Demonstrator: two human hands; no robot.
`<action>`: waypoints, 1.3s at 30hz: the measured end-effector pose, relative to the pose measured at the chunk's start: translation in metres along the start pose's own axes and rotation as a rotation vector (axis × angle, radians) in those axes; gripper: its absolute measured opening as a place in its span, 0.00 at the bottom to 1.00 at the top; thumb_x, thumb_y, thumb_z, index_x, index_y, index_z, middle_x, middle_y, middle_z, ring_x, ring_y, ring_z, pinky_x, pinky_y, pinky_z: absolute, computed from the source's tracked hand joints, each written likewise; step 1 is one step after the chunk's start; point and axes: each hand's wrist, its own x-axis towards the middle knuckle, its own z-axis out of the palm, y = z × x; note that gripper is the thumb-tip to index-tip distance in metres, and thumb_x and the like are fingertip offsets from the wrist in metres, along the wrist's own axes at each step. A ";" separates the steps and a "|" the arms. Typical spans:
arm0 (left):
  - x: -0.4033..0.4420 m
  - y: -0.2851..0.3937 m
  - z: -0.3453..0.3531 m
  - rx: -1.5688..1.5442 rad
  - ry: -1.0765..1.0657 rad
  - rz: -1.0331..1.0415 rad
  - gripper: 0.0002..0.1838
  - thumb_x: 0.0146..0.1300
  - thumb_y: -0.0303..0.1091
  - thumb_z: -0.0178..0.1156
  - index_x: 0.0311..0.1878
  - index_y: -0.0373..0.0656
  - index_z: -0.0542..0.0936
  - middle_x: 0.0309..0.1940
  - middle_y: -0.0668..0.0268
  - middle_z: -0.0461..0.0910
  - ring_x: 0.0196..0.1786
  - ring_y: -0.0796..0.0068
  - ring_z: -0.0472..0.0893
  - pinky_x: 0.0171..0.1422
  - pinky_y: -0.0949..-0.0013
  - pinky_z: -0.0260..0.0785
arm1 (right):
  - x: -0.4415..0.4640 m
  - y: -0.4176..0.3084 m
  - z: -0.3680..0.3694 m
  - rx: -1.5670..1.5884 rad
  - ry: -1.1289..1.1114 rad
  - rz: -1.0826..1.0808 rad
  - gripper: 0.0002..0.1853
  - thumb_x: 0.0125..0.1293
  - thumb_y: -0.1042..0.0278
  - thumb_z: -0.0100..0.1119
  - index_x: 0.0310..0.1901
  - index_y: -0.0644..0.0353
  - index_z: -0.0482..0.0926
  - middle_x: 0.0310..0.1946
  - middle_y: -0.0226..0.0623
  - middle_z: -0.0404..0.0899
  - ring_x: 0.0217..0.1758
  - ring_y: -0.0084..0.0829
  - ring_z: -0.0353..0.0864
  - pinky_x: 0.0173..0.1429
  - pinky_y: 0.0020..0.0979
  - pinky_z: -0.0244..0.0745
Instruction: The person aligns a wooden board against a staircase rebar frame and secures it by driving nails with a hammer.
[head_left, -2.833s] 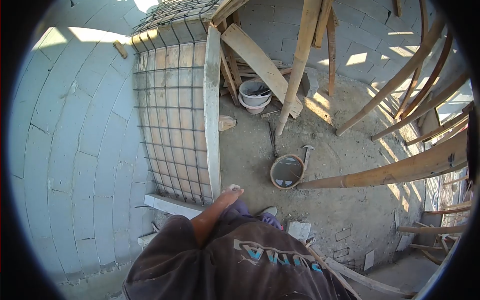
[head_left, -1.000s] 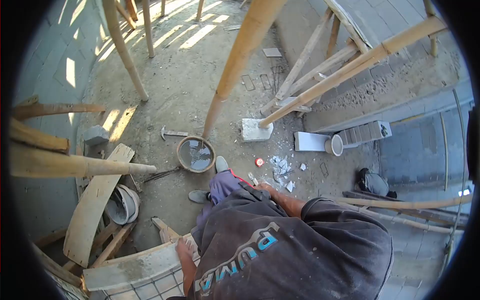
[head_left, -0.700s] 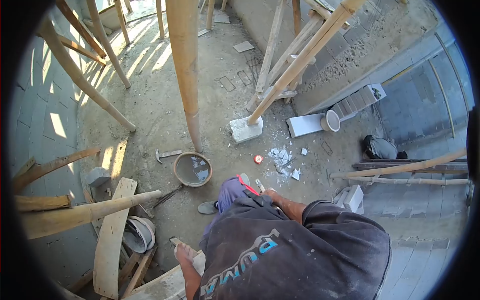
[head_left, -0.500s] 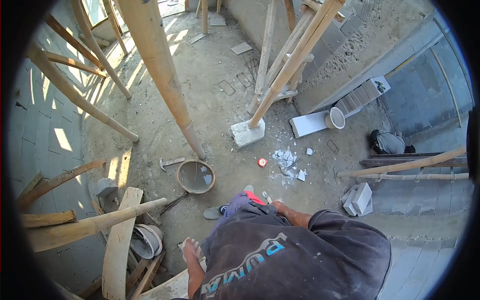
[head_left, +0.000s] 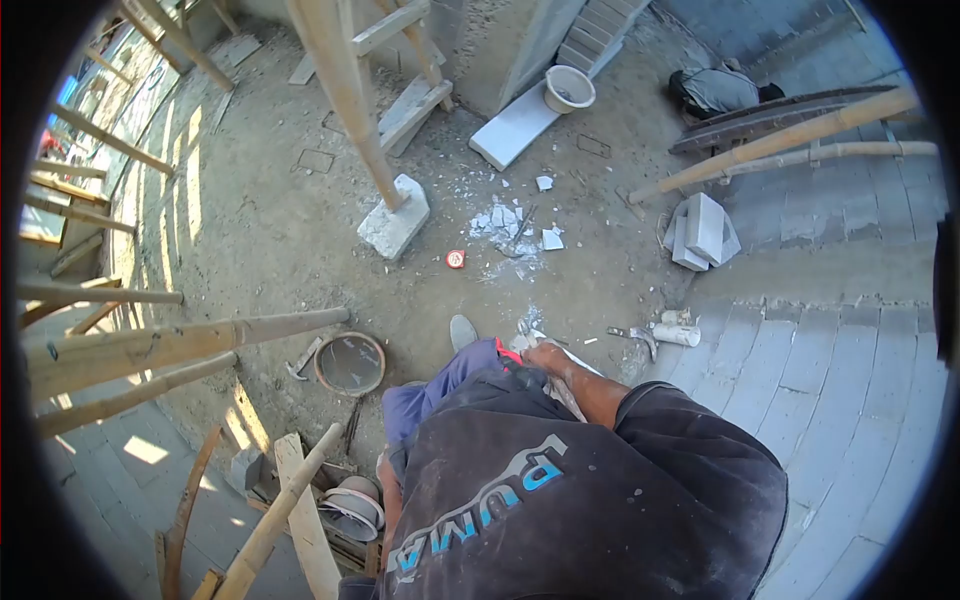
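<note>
My right hand (head_left: 545, 358) is low in front of my body, its fingers curled in. A small pale thing (head_left: 525, 341) lies at its fingertips, too small to name. Behind the forearm shows a pale strip, mostly covered by the arm. My left hand (head_left: 386, 468) is at my left side, largely hidden by my dark shirt (head_left: 590, 500), so its fingers cannot be made out. A round tub of grey mix (head_left: 350, 363) stands on the floor ahead to the left, with a hammer (head_left: 303, 359) beside it.
Wooden props (head_left: 350, 110) rise from the floor, one on a white block (head_left: 394, 218). Broken white pieces (head_left: 500, 220) and a red tape measure (head_left: 455, 259) lie ahead. A bucket (head_left: 569, 90) sits by a white slab (head_left: 512, 125). Stacked blocks (head_left: 704, 228) and another hammer (head_left: 640, 340) are rightward.
My view has swung right, bringing the right-hand hammer and white cylinders into sight. My left hand, earlier visible with its fingers over a board, is now mostly behind my shirt.
</note>
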 end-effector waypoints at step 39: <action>0.127 0.375 -0.075 0.167 -0.838 0.168 0.29 0.66 0.51 0.63 0.61 0.38 0.76 0.50 0.62 0.81 0.56 0.72 0.76 0.62 0.69 0.67 | 0.046 -0.102 0.122 0.407 0.004 0.075 0.22 0.62 0.50 0.57 0.45 0.62 0.84 0.47 0.56 0.82 0.54 0.51 0.81 0.56 0.47 0.74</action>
